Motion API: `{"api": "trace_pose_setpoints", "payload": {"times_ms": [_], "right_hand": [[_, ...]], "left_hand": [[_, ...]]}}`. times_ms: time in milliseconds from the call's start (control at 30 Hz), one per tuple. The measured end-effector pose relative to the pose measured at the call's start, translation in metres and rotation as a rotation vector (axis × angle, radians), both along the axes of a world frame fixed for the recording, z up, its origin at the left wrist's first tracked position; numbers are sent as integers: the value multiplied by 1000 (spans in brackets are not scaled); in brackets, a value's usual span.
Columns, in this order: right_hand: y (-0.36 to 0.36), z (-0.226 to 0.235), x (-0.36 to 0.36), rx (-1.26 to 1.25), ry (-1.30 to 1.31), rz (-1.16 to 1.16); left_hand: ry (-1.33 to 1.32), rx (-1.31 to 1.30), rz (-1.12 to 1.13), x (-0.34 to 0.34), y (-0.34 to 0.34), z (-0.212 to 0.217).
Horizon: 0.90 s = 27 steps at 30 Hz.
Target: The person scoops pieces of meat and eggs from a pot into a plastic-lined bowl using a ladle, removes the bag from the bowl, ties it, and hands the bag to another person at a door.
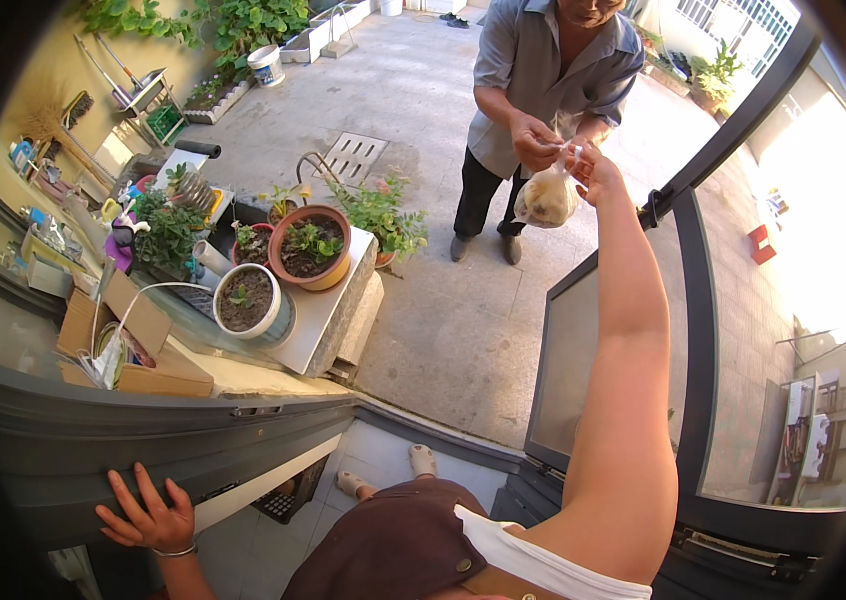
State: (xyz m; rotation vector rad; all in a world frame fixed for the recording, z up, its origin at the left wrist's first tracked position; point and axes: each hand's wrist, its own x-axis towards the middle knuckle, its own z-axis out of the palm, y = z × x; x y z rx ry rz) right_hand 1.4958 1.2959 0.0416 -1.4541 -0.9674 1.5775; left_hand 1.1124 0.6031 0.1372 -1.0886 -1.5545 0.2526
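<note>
A clear plastic bag [549, 197] with pale, roundish things inside hangs between me and another person [558, 90] in a grey shirt. My right hand [593, 172] reaches far out and closes on the bag's gathered top. The other person's hands are at the same top, so both of us touch it. My left hand [151, 515] lies with spread fingers on the dark door frame [53, 440] at lower left, a bracelet around its wrist. What exactly fills the bag is hard to make out.
Potted plants [310, 247] crowd a ledge left of the doorway, beside an opened cardboard box [158, 350]. A dark-framed door panel [563, 370] stands along my right arm. A black crate [288, 492] sits near my feet. Beyond lies a paved yard [423, 330] with a drain grate [355, 157].
</note>
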Motion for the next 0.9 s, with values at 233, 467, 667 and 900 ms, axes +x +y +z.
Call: {"api": "trace_pose_setpoints", "payload": {"times_ms": [233,467,667,900], "right_hand": [[11,-13,-14,80,-1,49],[34,-30,-19,165,119,-45],[17,-15,-33,139,-47,-2],[23,-27,-46,-7,432,-229]], "left_hand": [[2,1,4,1,0,0],[-3,-10,-13,-1,1,0],[16,-11,0,3,0,3],[10,0,-3,2,3,2]]}}
